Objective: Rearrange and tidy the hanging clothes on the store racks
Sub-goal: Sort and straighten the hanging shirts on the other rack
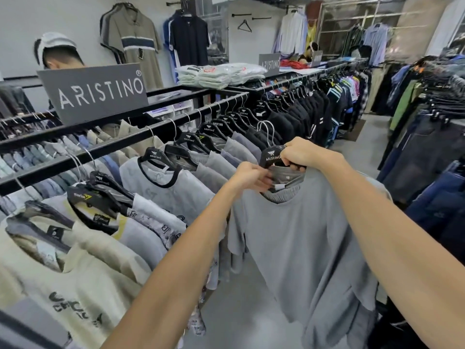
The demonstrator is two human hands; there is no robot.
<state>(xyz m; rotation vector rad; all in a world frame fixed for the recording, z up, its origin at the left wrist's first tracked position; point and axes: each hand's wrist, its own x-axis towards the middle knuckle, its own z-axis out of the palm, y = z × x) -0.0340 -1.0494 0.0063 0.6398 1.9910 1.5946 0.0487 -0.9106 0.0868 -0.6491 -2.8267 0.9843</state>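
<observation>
**A:** Where is the garment I'm working on, and what are my hands doing?

**B:** At centre right of the frame I see a plain grey T-shirt point(297, 238) on a black hanger point(273, 157) marked ARISTINO. It is off the rail, held out in the aisle. My right hand point(302, 153) is curled round the top of the hanger, gripping it; two wire hooks rise just above the fist, so there may be a second hanger in that grip, though I cannot tell for sure. My left hand point(251, 176) pinches the fabric at the collar, where a folded grey piece with an elastic waistband is tucked inside the neck.

**A:** How far along does the tidying look?

**B:** I judge it mid-way at best. This shirt still has to have its collar straightened and go back on the black rail point(120, 143), which runs from lower left toward the upper middle of the frame. To the left of my arms, the hanging shirts point(161, 187) sit unevenly: some hangers overlap and tilt, and a cream printed shirt point(83, 273) at lower left sags forward. Further along, toward upper centre, the dark garments point(297, 114) hang in a closer, more even row.

**A:** Anything else around?

**B:** A grey ARISTINO sign point(95, 93) stands on the rack at upper left, with another person's head partly visible behind it. Folded packs of shirts point(219, 74) are stacked at upper centre. Another rack of trousers point(432, 137) fills the right edge.
</observation>
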